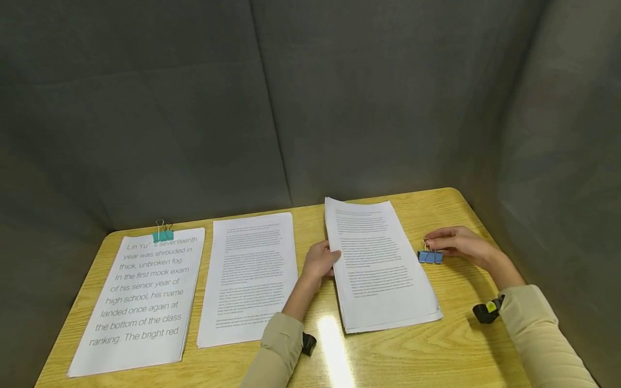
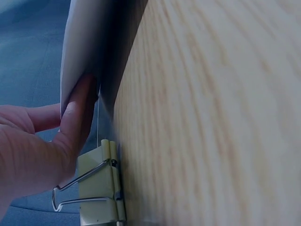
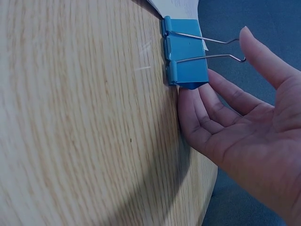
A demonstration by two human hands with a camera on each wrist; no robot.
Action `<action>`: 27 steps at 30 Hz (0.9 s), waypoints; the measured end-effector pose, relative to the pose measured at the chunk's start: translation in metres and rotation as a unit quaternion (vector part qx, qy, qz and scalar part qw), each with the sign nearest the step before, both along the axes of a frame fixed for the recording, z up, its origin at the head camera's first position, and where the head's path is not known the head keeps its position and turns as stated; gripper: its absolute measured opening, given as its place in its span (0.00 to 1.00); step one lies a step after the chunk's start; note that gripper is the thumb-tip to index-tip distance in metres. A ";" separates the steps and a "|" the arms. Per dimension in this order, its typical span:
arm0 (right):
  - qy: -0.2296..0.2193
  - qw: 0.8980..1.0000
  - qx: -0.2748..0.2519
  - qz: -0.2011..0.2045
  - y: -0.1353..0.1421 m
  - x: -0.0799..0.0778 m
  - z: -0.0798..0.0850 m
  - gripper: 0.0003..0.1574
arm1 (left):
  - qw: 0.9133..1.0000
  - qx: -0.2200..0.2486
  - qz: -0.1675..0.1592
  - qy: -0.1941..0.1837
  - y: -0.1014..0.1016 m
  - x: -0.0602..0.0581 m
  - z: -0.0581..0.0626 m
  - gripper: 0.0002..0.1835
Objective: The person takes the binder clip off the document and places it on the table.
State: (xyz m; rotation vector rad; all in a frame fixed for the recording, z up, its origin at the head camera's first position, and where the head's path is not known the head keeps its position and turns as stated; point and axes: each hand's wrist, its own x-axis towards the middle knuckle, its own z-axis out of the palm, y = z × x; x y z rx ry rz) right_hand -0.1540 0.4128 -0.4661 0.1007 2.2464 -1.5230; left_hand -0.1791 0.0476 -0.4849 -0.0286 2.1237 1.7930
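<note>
A stack of printed sheets (image 1: 373, 269) lies at the right of the table, its left edge raised. My left hand (image 1: 321, 260) grips that edge, thumb on top and fingers beneath the paper (image 2: 77, 52). Beside this hand, in the left wrist view, a yellowish binder clip (image 2: 98, 186) stands on the table with its wire handles out. To the right of the stack, my right hand (image 1: 458, 245) holds a blue binder clip (image 1: 430, 257). The right wrist view has the thumb at the wire handles of the clip (image 3: 188, 52) and the other fingers curled beneath it.
A second printed stack (image 1: 249, 280) lies in the middle, without a clip showing. At the far left, a large-print stack (image 1: 138, 302) bears a teal binder clip (image 1: 163, 236) on its top edge. A dark curtain (image 1: 194, 108) hangs behind the wood-grain table (image 1: 388, 361).
</note>
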 end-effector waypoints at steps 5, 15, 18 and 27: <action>0.001 1.000 0.003 0.013 0.003 0.001 0.002 0.39 | 1.000 -0.001 0.011 -0.004 0.002 -0.002 -0.001 0.24; -0.002 1.000 0.012 0.017 0.003 0.000 0.001 0.39 | 0.999 0.029 0.025 0.014 0.008 0.001 0.003 0.34; 0.000 1.000 0.018 0.016 0.002 0.000 0.001 0.39 | 0.999 0.012 0.031 0.021 0.009 0.002 0.006 0.31; 0.008 1.000 0.022 0.014 0.003 0.000 0.001 0.37 | 0.999 -0.007 0.020 0.029 0.007 0.004 0.018 0.29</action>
